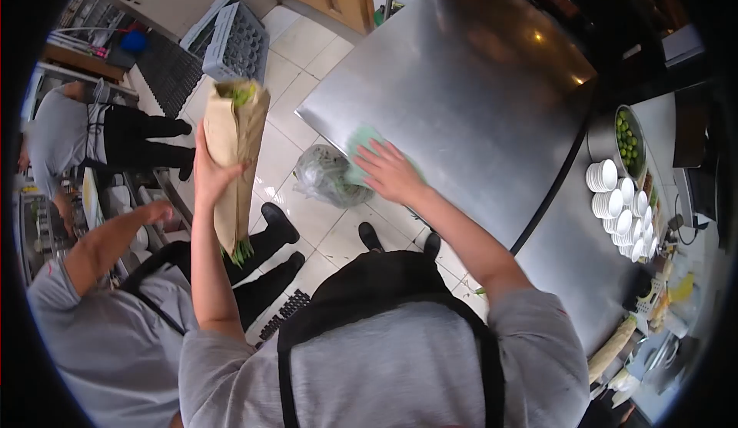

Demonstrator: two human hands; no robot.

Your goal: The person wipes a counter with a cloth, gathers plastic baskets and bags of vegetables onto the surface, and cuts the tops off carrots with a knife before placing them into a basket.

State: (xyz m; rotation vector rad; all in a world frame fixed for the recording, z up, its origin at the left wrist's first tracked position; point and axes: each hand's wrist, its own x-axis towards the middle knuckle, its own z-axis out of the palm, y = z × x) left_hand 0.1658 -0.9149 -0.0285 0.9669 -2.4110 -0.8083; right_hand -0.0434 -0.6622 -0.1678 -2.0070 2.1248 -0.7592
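My left hand is closed around an upright bundle wrapped in brown paper. Leafy greens show at its top, and green stems stick out below. On the near left edge of the steel table, my right hand holds a green cloth under its extended fingers. Part of the cloth reaches past the edge. Just below it, a clear plastic bag with greenish contents is partly covered by the cloth and hand.
Close on my left is a co-worker with one arm raised; another person bends at shelving farther off. A grey dish rack stands on the tiles. Stacked white cups and a pot of limes sit to the right.
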